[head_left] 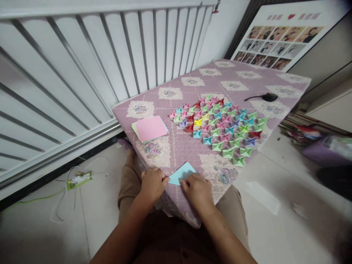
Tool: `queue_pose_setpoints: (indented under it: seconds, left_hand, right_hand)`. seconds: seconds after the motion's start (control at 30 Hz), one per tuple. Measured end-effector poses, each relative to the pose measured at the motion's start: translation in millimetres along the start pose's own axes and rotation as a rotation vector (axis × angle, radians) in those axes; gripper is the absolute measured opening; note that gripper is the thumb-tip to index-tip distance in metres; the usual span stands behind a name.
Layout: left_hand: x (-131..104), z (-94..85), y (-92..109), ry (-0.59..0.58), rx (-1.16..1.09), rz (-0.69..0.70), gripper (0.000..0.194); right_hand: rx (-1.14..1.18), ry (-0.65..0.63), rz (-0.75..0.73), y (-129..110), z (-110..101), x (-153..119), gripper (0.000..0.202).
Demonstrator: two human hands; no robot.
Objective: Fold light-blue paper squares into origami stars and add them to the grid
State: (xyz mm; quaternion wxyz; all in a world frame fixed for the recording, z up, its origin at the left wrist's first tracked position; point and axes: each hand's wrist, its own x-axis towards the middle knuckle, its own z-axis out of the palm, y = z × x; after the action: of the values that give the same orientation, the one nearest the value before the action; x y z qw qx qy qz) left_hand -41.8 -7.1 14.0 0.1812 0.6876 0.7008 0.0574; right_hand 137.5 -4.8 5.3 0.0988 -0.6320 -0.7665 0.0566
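A light blue sheet of paper (182, 173), folded to a triangle, lies on the table near its front corner. At the paper's left corner my left hand (154, 183) is closed, thumb and fingers pinching the tip. My right hand (198, 190) rests on the paper's right part, its fingers bent and the thumb on the lower edge; it covers that corner. Left of the paper sits a stack of square paper sheets (151, 128), pink on top. Rows of small folded paper pieces (217, 132) in many colours stand farther back.
A purple flowered cloth (192, 91) covers the table. Toward the back right lies a black object with a cord (269, 96). A white radiator (110, 55) runs along the left. On the floor are a power strip (79, 179) with cables and, right, a purple box (321, 152).
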Motion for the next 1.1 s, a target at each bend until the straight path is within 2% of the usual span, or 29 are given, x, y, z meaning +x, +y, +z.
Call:
queue_pose_setpoints:
  seconds: [0.1,0.23,0.3,0.47,0.57,0.9,1.1]
  left_hand:
    - [-2.1,1.0,0.3,0.013,0.020,0.010,0.023]
    - [-6.9,4.1,2.1,0.096,0.056,0.086,0.014]
    - [-7.9,5.6,2.7,0.112,0.087,0.191,0.012]
    - [-3.1,5.8,-0.5,0.077,0.152,0.588,0.023]
    - [0.9,4.6,-2.9,0.036,0.165,0.703,0.026]
    - [1.1,2.4,-3.9,0.007,0.219,0.764,0.031]
    - [3.1,0.5,-3.5,-0.027,0.195,0.762,0.029]
  right_hand:
    - [-0.003,-0.015,0.009,-1.1,-1.9,0.4,0.025]
    - [0.000,-0.014,0.015,-1.6,-2.3,0.5,0.024]
    - [0.005,0.000,0.008,-1.4,-1.6,0.2,0.023]
    - [0.014,0.034,-0.006,-1.1,0.6,-1.2,0.023]
    - [0.039,0.054,-0.005,0.0,1.8,-2.8,0.023]
    - [0.265,0.064,-0.107,19.7,4.4,-14.2,0.007]
    - [0.215,0.101,-0.306,23.9,-0.2,-26.1,0.017]
